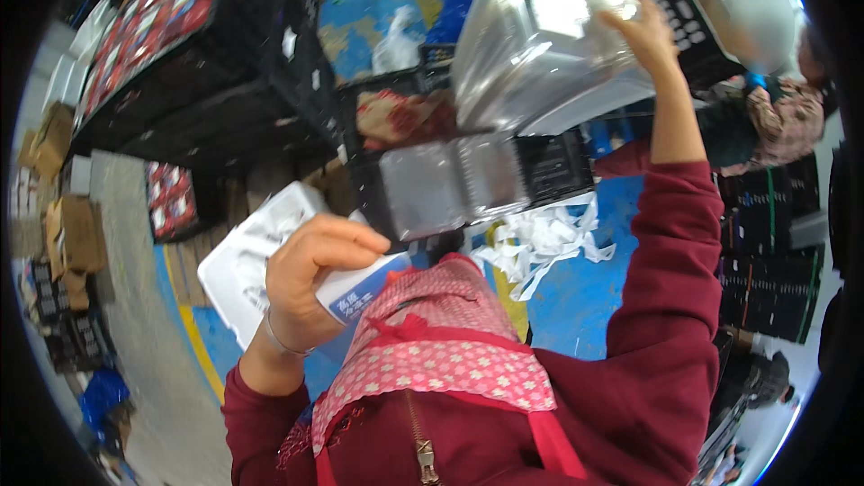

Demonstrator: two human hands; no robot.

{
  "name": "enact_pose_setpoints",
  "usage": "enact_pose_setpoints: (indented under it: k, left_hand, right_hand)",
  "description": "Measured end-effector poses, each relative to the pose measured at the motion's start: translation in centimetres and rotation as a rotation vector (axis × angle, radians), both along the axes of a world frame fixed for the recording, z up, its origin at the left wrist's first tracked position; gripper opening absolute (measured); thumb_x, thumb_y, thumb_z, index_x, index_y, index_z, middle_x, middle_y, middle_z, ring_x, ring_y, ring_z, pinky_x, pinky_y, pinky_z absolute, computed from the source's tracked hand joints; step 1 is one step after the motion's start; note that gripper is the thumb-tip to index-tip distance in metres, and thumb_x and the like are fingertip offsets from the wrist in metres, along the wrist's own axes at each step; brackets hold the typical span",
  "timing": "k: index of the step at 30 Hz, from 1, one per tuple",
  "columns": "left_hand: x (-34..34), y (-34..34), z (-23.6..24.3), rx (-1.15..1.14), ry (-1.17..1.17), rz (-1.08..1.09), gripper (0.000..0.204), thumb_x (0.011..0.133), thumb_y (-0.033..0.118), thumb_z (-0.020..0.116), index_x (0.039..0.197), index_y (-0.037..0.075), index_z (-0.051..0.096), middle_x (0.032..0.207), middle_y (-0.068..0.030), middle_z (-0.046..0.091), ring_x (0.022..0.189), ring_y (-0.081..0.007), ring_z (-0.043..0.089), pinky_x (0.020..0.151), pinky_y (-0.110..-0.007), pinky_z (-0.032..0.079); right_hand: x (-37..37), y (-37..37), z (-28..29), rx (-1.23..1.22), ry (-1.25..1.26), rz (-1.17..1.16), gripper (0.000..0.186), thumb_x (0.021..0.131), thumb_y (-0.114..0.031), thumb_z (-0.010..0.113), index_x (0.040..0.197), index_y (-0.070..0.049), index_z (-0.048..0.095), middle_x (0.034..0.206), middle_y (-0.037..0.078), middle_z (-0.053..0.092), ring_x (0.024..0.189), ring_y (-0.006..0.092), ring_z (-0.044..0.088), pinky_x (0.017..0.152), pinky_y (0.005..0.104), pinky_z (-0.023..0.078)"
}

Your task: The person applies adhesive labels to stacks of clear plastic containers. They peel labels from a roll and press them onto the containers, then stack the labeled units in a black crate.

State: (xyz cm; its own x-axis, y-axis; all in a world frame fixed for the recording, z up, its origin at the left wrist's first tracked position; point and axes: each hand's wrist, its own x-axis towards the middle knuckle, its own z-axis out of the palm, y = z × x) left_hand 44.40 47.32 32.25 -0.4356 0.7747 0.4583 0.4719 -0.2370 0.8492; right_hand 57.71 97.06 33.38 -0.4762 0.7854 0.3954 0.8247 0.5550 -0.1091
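Observation:
My left hand [306, 283] is curled around a small blue-and-white box [355, 288] at my apron. Beside it lies a white molded tray [229, 283]. My right arm is raised, with my right hand [643, 31] gripping the upper right of a large stack of clear plastic trays [522, 54]. Below that stack, two clear plastic trays [423, 189] sit on a black crate [553, 162]. White strips [553, 243] are heaped below the crate, to the right.
Black crates with red packages [135, 63] stand upper left, cardboard boxes [76, 229] far left. A crate with red-stained material [405, 117] is behind the trays. A co-worker in plaid [783, 121] is at upper right, beside dark crates [769, 288]. Another person [765, 378] is at lower right.

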Motion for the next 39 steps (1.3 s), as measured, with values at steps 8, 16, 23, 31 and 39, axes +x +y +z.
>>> enact_pose_setpoints:
  k: [8, 16, 23, 31, 39]
  left_hand:
    - [1.6, -3.7, -5.8, -0.085, -0.523, 0.061, 0.04, 0.076, 0.003, 0.082, 0.107, 0.004, 0.056, 0.094, -0.0056, 0.063, 0.087, -0.0105, 0.064, 0.076, -0.022, 0.051]
    - [2.8, -5.8, -8.5, -0.222, -0.604, 0.069, 0.051, 0.074, 0.008, 0.085, 0.115, 0.006, 0.053, 0.09, -0.0058, 0.067, 0.085, -0.0115, 0.064, 0.075, -0.025, 0.051]
    - [2.2, -8.9, -14.7, -0.465, -0.511, 0.215, 0.014, 0.08, 0.005, 0.075, 0.082, 0.002, 0.061, 0.08, -0.0035, 0.064, 0.073, -0.011, 0.059, 0.067, -0.026, 0.047]
    - [2.8, -10.2, -15.8, -0.333, -0.443, 0.183, 0.014, 0.08, 0.004, 0.073, 0.082, 0.002, 0.059, 0.082, -0.0052, 0.064, 0.076, -0.0136, 0.059, 0.071, -0.027, 0.047]
    - [2.9, -9.7, -15.3, -0.385, -0.425, 0.251, 0.014, 0.08, 0.004, 0.075, 0.082, 0.001, 0.061, 0.08, -0.0051, 0.065, 0.074, -0.0135, 0.061, 0.071, -0.026, 0.048]
  right_hand:
    - [-0.8, -33.6, -5.6, -1.011, 0.477, 1.051, 0.03, 0.075, -0.025, 0.082, 0.095, -0.004, 0.074, 0.096, 0.009, 0.07, 0.095, 0.025, 0.064, 0.086, 0.0376, 0.047]
    - [1.4, -37.9, -8.4, -1.444, 0.586, 0.829, 0.017, 0.08, -0.008, 0.078, 0.095, -0.003, 0.074, 0.091, 0.008, 0.069, 0.081, 0.0163, 0.063, 0.073, 0.0266, 0.049]
    - [0.7, -35.5, -6.9, -1.052, 1.034, 0.54, 0.008, 0.089, -0.002, 0.067, 0.095, 0.003, 0.069, 0.087, 0.006, 0.069, 0.076, 0.0104, 0.062, 0.069, 0.0233, 0.05]
    - [-5.1, -28.0, -22.1, -1.307, 0.552, 0.348, 0.019, 0.082, -0.011, 0.076, 0.096, -0.003, 0.067, 0.081, 0.002, 0.067, 0.065, 0.0063, 0.06, 0.05, 0.021, 0.047]
    - [-5.8, -26.6, -30.2, -1.028, 0.333, 0.458, 0.04, 0.079, -0.014, 0.08, 0.11, 0.0, 0.061, 0.092, 0.01, 0.068, 0.077, 0.0157, 0.066, 0.065, 0.0274, 0.052]
